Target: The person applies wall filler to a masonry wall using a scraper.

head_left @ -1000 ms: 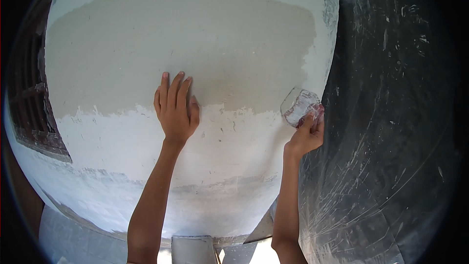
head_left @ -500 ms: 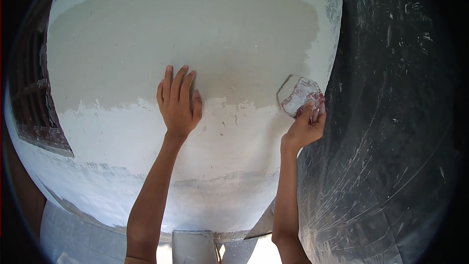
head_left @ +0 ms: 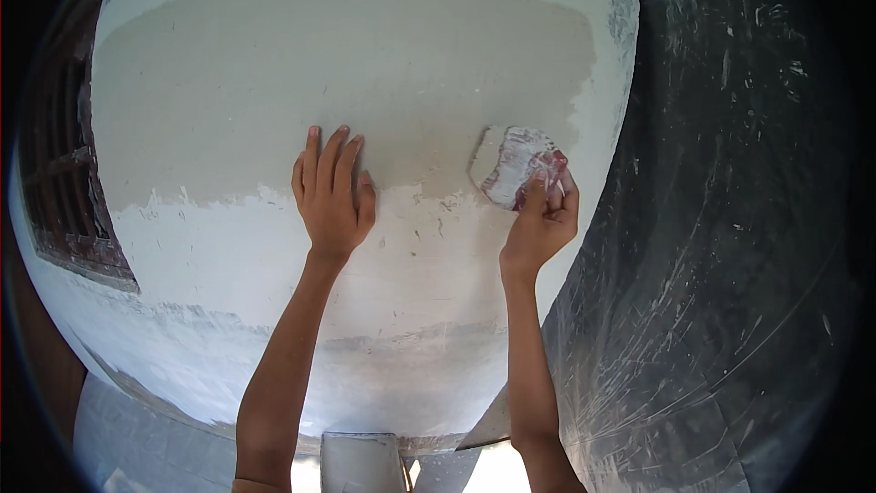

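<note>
A pale wall (head_left: 219, 274) fills the middle of the view. Its upper part bears a wide, darker grey-beige patch (head_left: 365, 55) with a ragged lower edge; some small marks dot the lighter part below. My left hand (head_left: 333, 201) rests on the wall across that edge, fingers stretched upward and slightly apart, holding nothing. To the right, my right hand (head_left: 543, 233) grips a flat putty scraper (head_left: 520, 160) by its red part, thumb on the near side. White filler smears much of the scraper, and it lies at or close to the wall's surface; exact contact cannot be told.
On the left is a dark brown window with a grille (head_left: 73, 183). A dark plastic sheet (head_left: 712, 219), creased and splashed with white, hangs along the right side of the wall. Below, between my forearms, a grey rectangular board (head_left: 360, 463) shows at the bottom edge.
My right hand has moved left along the wall with the scraper, away from the wall's right edge. My left hand has stayed nearly in place.
</note>
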Available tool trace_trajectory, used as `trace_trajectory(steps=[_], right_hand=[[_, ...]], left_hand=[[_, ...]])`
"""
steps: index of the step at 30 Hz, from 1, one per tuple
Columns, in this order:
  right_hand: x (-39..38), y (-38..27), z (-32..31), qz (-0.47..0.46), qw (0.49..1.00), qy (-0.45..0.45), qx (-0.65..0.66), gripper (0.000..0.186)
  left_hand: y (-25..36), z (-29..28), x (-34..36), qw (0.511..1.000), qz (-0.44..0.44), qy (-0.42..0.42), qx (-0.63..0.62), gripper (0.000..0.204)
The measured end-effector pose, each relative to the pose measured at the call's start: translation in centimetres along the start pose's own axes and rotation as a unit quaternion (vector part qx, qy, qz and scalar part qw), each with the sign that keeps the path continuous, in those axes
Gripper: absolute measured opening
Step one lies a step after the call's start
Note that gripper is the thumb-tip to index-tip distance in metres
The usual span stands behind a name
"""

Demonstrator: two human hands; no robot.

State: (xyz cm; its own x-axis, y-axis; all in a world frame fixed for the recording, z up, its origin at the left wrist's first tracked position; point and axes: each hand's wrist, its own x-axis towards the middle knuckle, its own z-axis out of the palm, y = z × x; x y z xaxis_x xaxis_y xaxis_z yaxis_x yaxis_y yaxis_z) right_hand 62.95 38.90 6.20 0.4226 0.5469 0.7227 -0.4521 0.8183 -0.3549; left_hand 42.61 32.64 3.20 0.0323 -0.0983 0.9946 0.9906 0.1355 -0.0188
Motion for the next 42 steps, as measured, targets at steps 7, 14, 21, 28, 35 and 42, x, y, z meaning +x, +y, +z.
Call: trace_trajectory(steps=[7, 14, 21, 28, 35, 42], right_hand=[[1.0, 1.9, -2.0, -0.009, 0.995, 0.031, -0.092, 0.027], [-1.5, 1.3, 0.9, 0.03, 0.99, -0.134, -0.014, 0.027], [2.7, 0.0, -3.4, -0.021, 0.993, 0.101, -0.062, 0.031], [-2.2, 2.4, 0.3, 0.0, 0.988, -0.133, -0.079, 0.031], [2.5, -0.2, -4.4, -0.032, 0.988, 0.136, -0.066, 0.032], [-1.7, 1.1, 1.0, 0.027, 0.99, -0.136, -0.037, 0.029]], left_hand=[[-0.5, -0.3, -0.3, 1.0, -0.004, 0.018, 0.013, 0.041], [-0.7, -0.3, 0.0, 1.0, 0.004, 0.014, -0.004, 0.04], [-0.1, -0.2, 0.1, 1.0, 0.006, 0.02, 0.003, 0.041], [-0.5, -0.2, -0.1, 1.0, -0.006, 0.018, -0.005, 0.043], [0.0, -0.2, -0.1, 1.0, 0.0, 0.012, 0.009, 0.042], [-0.2, 0.0, -0.1, 1.0, -0.007, 0.025, -0.006, 0.042]])
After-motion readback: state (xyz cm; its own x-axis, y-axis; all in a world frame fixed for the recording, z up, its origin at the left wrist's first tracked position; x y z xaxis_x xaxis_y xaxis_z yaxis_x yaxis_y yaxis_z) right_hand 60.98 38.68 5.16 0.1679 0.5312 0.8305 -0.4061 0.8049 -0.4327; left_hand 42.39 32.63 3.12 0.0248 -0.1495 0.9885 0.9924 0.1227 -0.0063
